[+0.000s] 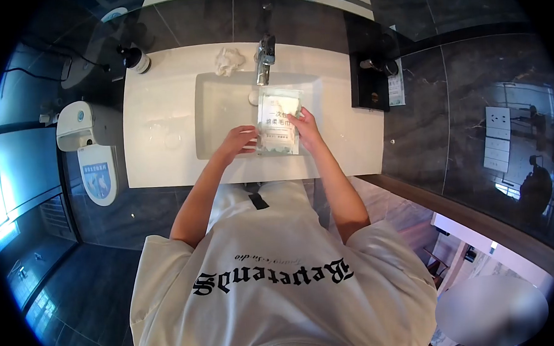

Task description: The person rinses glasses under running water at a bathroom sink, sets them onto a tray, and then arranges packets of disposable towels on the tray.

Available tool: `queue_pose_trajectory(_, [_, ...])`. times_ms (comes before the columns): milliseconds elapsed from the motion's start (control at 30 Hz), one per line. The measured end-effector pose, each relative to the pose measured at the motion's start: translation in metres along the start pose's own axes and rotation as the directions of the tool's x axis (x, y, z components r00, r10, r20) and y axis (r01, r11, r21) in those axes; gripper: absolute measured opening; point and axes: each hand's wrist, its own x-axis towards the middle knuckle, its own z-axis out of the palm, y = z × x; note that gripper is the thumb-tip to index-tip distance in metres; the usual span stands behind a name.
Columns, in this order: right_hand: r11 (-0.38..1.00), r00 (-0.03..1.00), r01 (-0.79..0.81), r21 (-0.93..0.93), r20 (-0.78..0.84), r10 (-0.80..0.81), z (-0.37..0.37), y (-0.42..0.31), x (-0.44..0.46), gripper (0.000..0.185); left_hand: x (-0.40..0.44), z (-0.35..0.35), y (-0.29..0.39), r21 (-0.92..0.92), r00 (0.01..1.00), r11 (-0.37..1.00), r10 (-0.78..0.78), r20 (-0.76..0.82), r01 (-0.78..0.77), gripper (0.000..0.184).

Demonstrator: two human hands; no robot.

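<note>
Over the sink (208, 114) I see a flat packet of disposable towels (278, 132), white and pale green with printed characters, its front facing up. My right hand (306, 126) grips its right edge, with the fingers over the front. On the other side my left hand (241, 140) has its fingers stretched out toward the packet's left edge; whether they touch it is hard to tell. The chrome faucet (263, 58) stands just beyond the packet's top. Part of the drain (254, 98) shows beside the packet.
A crumpled white tissue or cloth (229, 61) lies behind the basin on the white countertop (161, 116). At the back left corner is a dark pump bottle (136, 58). A black tray (367, 83) with items sits on the right. The toilet (94, 157) is at left, wall sockets (497, 124) at right.
</note>
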Motion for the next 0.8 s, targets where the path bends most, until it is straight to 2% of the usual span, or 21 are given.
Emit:
queue_pose_trajectory(67, [0.981, 0.998, -0.063, 0.184, 0.014, 0.061, 0.002, 0.001, -0.001, 0.037, 0.003, -0.004, -0.009, 0.080, 0.993, 0.995, 0.045, 0.113, -0.054, 0.050])
queue_pose_trajectory(100, [0.981, 0.998, -0.062, 0.185, 0.014, 0.060, 0.001, 0.003, 0.000, 0.037, 0.004, -0.007, -0.012, 0.081, 0.993, 0.995, 0.046, 0.113, -0.055, 0.050])
queue_pose_trajectory(167, [0.885, 0.996, -0.075, 0.459, 0.069, 0.048, 0.000, 0.009, 0.001, 0.040, 0.006, -0.013, -0.019, 0.015, 0.987, 0.998, -0.063, 0.149, 0.061, 0.041])
queue_pose_trajectory(200, [0.886, 0.996, -0.074, 0.458, 0.070, 0.047, -0.003, 0.012, 0.003, 0.040, 0.011, -0.015, -0.029, 0.015, 0.987, 0.998, -0.061, 0.149, 0.060, 0.041])
queue_pose_trajectory(267, [0.874, 0.963, -0.268, 0.406, 0.126, 0.237, -0.009, 0.018, 0.001, 0.042, 0.018, -0.016, -0.050, -0.360, 0.990, 0.932, 0.013, 0.139, 0.039, 0.030])
queue_pose_trajectory(400, [0.913, 0.956, -0.288, 0.289, 0.137, 0.259, -0.012, 0.017, -0.011, 0.042, 0.007, -0.020, -0.043, -0.454, 1.000, 0.891, -0.007, 0.015, 0.013, 0.027])
queue_pose_trajectory(467, [0.933, 0.973, -0.229, 0.278, 0.049, 0.224, -0.014, 0.014, -0.015, 0.045, 0.006, -0.029, -0.042, -0.290, 0.999, 0.956, 0.037, 0.001, -0.035, 0.025])
queue_pose_trajectory(600, [0.943, 0.950, -0.304, 0.136, 0.121, 0.289, -0.024, 0.030, -0.010, 0.051, -0.005, -0.020, -0.029, -0.380, 0.992, 0.925, -0.041, -0.117, -0.006, 0.034])
queue_pose_trajectory(667, [0.972, 0.968, -0.230, 0.056, 0.117, 0.222, -0.018, 0.033, -0.012, 0.054, -0.011, -0.014, -0.025, -0.260, 0.998, 0.966, -0.016, -0.062, 0.000, 0.039])
queue_pose_trajectory(700, [0.972, 0.968, -0.229, 0.055, 0.118, 0.221, -0.015, 0.031, -0.013, 0.054, -0.008, -0.018, -0.028, -0.260, 0.998, 0.966, -0.015, -0.062, -0.002, 0.039])
queue_pose_trajectory(767, [0.948, 0.944, -0.297, -0.113, -0.186, 0.273, -0.010, 0.023, -0.014, 0.054, 0.006, -0.029, -0.037, 0.037, 0.996, 0.996, 0.083, -0.038, -0.081, 0.043])
queue_pose_trajectory(800, [0.948, 0.944, -0.296, -0.113, -0.187, 0.273, -0.010, 0.018, -0.015, 0.054, 0.011, -0.032, -0.041, 0.038, 0.996, 0.996, 0.083, -0.038, -0.082, 0.043])
